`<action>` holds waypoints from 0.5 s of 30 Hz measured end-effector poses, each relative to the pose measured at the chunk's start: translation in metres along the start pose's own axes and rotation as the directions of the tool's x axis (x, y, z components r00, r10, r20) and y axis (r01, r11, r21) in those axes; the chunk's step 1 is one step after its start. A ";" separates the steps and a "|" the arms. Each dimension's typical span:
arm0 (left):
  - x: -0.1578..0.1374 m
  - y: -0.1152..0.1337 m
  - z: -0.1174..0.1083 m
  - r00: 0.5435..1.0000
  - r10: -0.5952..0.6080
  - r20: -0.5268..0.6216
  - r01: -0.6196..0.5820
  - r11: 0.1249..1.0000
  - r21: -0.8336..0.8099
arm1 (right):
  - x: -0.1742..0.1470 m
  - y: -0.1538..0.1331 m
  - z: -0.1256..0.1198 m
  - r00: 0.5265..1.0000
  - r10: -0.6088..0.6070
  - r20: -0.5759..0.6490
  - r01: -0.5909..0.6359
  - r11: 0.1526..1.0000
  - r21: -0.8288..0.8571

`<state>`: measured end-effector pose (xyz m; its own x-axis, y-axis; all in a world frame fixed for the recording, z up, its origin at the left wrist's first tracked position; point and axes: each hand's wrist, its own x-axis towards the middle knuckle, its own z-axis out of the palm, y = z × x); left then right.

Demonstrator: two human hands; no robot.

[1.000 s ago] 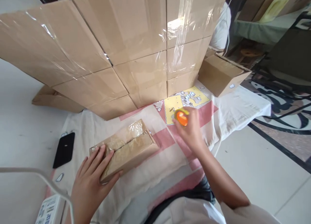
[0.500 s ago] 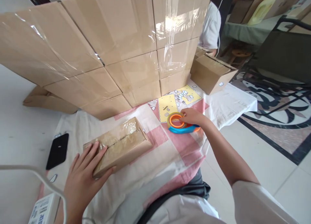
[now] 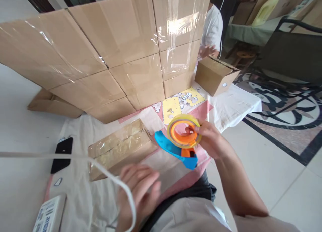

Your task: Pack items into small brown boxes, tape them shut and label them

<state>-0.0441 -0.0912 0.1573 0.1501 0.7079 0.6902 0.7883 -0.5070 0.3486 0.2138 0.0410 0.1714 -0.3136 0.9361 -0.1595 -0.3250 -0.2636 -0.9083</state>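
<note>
My right hand [image 3: 210, 138] grips a tape dispenser [image 3: 173, 150] with a blue body and an orange hub, held up above the cloth. A roll of yellowish clear tape sits on the hub, and my fingers reach through its ring. Blurred by motion, my left hand [image 3: 138, 188] hovers in front of the small cardboard box [image 3: 120, 146], its thumb apart from the fingers and nothing visible in it. That box lies on the tablecloth with shiny tape along its top seam. A white cable [image 3: 110, 175] crosses in front of my left hand.
A wall of taped cardboard boxes [image 3: 136, 77] stands at the back. Yellow printed sheets [image 3: 172, 108] with paper scraps, a black phone [image 3: 61, 155] and a white labelled box [image 3: 49, 213] lie around. Across the table, a person in a white sleeve [image 3: 212, 27] is near another carton [image 3: 213, 76].
My right hand has lifted the tape dispenser off the cloth toward me and turned it. My left hand has let go of the small box and moved right. The other person's hand now shows above the carton.
</note>
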 end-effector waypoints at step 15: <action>0.002 0.017 0.074 0.904 -0.376 0.203 0.425 0.843 -0.330 | -0.007 0.079 0.026 0.930 -0.268 0.253 0.335 0.901 -0.277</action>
<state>0.0136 -0.0616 0.1179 -0.0399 0.9306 0.3638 0.5312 -0.2886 0.7966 0.1670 0.0074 0.1104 -0.4299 0.8820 0.1930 -0.1508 0.1406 -0.9785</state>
